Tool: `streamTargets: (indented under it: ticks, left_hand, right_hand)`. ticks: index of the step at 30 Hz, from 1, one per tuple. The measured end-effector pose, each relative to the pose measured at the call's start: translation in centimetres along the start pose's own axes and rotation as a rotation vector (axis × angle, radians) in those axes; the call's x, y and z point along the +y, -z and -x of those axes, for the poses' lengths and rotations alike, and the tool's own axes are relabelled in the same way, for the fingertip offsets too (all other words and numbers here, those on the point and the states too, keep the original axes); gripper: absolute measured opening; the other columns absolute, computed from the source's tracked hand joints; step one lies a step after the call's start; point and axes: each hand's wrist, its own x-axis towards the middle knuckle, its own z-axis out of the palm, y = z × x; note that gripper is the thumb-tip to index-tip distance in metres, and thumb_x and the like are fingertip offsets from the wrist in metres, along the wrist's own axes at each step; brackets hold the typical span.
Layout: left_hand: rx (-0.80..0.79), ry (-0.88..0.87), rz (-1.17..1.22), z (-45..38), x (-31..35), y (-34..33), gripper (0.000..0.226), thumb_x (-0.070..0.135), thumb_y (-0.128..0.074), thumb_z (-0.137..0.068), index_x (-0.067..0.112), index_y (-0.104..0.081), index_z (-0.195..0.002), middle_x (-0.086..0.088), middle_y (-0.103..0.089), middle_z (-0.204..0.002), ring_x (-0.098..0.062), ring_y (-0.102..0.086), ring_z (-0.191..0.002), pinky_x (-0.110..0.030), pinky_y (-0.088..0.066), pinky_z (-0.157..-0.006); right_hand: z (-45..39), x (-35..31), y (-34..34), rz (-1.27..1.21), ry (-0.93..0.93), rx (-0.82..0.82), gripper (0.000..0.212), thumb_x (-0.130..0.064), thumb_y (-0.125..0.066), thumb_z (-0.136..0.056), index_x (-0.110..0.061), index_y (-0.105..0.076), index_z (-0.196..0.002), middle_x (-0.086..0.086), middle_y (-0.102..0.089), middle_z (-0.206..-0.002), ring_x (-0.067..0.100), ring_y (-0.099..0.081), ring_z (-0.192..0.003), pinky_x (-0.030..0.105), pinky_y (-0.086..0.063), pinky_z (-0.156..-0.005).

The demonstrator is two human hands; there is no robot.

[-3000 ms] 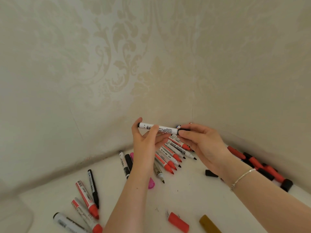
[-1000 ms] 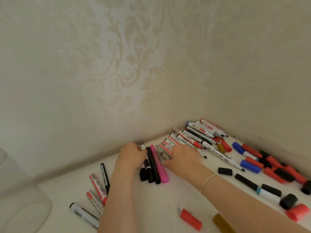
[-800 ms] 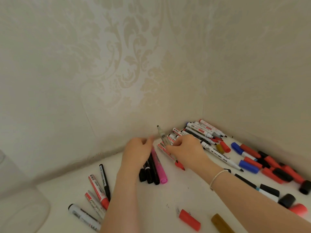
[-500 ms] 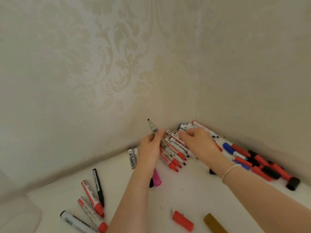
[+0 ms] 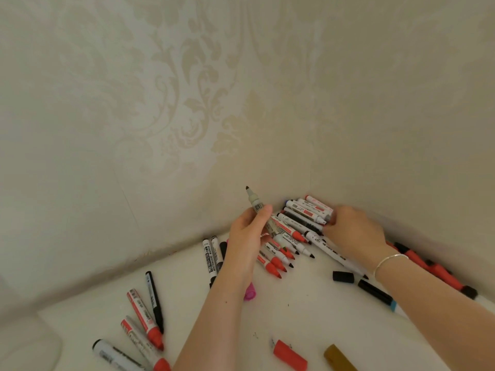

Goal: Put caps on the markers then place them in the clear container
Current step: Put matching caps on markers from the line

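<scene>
A white tabletop [image 5: 308,311] set into a corner of damask-patterned wallpaper [image 5: 187,108]. The left hand [image 5: 247,236] pinches an uncapped grey-barrelled marker [image 5: 254,200] between thumb and curled fingers; the barrel rises out of the grip with its dark nib uppermost, long axis steeply tilted and leaning away to the upper left. The right hand [image 5: 353,231] lies palm down just to the right, its fingertips [image 5: 330,219] on the row of uncapped markers [image 5: 300,226] fanned in the corner; whether it has hold of anything cannot be told (the fingertips are blurred). The coming move probably turns on finding a cap: the loose caps lie on the wrist side of the right fingers, a black cap [image 5: 342,277] nearest, a red cap [image 5: 290,358] and an ochre cap [image 5: 338,361] nearer the viewer, so the right hand is the closer to them. A fetched cap would have to meet the raised nib from above, along the barrel's axis. Capped markers [image 5: 144,314] lie behind the left wrist; the clear container [image 5: 24,346] shows faintly at the lower left edge, well apart.
</scene>
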Motion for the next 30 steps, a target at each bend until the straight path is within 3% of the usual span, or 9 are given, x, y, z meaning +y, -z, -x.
streamTargets:
  ticks: [2,4,6,8,13,16,21,30]
  left_hand:
    - [0.016,-0.025,0.041,0.0,0.2,0.1,0.016,0.026,-0.061,-0.092,0.016,-0.067,-0.103,0.001,-0.072,-0.083,-0.01,-0.067,-0.079,-0.026,-0.054,-0.072]
    - [0.061,-0.063,0.119,-0.1,0.4,0.2,0.014,0.023,-0.061,-0.092,0.013,-0.064,-0.102,-0.002,-0.073,-0.084,-0.012,-0.069,-0.079,-0.027,-0.055,-0.073]
    - [0.136,-0.103,0.197,-0.2,0.6,0.3,0.011,0.02,-0.061,-0.092,0.011,-0.061,-0.099,-0.005,-0.074,-0.086,-0.015,-0.07,-0.081,-0.026,-0.056,-0.072]
    - [0.197,-0.142,0.292,-0.2,0.8,0.4,0.011,0.018,-0.061,-0.092,0.009,-0.059,-0.099,-0.01,-0.074,-0.093,-0.02,-0.071,-0.087,-0.024,-0.057,-0.07]
    - [0.248,-0.186,0.408,-0.1,1.1,0.8,0.015,0.015,-0.059,-0.093,0.005,-0.055,-0.103,-0.017,-0.071,-0.099,-0.024,-0.071,-0.092,-0.023,-0.057,-0.07]
    - [0.238,-0.185,0.462,-0.1,1.3,0.8,0.019,0.015,-0.059,-0.093,0.003,-0.054,-0.107,-0.018,-0.071,-0.1,-0.024,-0.072,-0.091,-0.022,-0.056,-0.069]
    - [0.224,-0.193,0.477,0.0,1.4,0.6,0.018,0.014,-0.059,-0.093,0.003,-0.054,-0.105,-0.018,-0.071,-0.1,-0.024,-0.072,-0.092,-0.025,-0.057,-0.073]
    - [0.198,-0.209,0.447,0.1,1.5,0.7,0.016,0.014,-0.059,-0.094,0.003,-0.054,-0.104,-0.02,-0.071,-0.103,-0.025,-0.071,-0.093,-0.026,-0.057,-0.076]
  right_hand:
    - [-0.3,-1.0,1.4,-0.434,-0.021,-0.008,0.008,-0.017,-0.064,-0.083,-0.014,-0.065,-0.091,0.003,-0.062,-0.086,0.019,-0.06,-0.075,0.025,-0.047,-0.059]
    - [-0.1,-2.4,3.0,-0.93,-0.045,-0.234,0.011,-0.008,-0.067,-0.081,-0.008,-0.069,-0.092,0.007,-0.068,-0.086,0.017,-0.063,-0.074,0.025,-0.054,-0.07]
    - [0.5,-3.4,3.9,-1.168,0.0,-0.461,0.012,0.001,-0.065,-0.081,-0.002,-0.07,-0.092,0.011,-0.069,-0.083,0.016,-0.064,-0.071,0.026,-0.054,-0.073]
    - [0.9,-4.2,4.1,-1.174,0.062,-0.517,0.014,0.005,-0.065,-0.08,0.0,-0.07,-0.091,0.013,-0.069,-0.083,0.017,-0.064,-0.072,0.026,-0.054,-0.074]
    - [1.3,-5.0,3.5,-1.169,0.043,-0.411,0.017,0.01,-0.064,-0.077,-0.003,-0.072,-0.085,0.014,-0.07,-0.085,0.016,-0.063,-0.074,0.021,-0.052,-0.068]
    - [1.5,-4.9,3.3,-1.198,0.022,-0.407,0.02,0.013,-0.063,-0.076,-0.002,-0.072,-0.087,0.013,-0.072,-0.087,0.016,-0.067,-0.077,0.022,-0.055,-0.075]
    - [2.3,-5.2,3.0,-1.344,-0.018,-0.483,0.022,0.015,-0.064,-0.076,0.0,-0.069,-0.091,0.014,-0.073,-0.087,0.019,-0.07,-0.077,0.023,-0.058,-0.075]
    - [2.9,-6.2,3.0,-1.331,0.025,-0.398,0.021,0.012,-0.069,-0.074,-0.001,-0.07,-0.091,0.015,-0.074,-0.09,0.025,-0.072,-0.083,0.028,-0.058,-0.079]
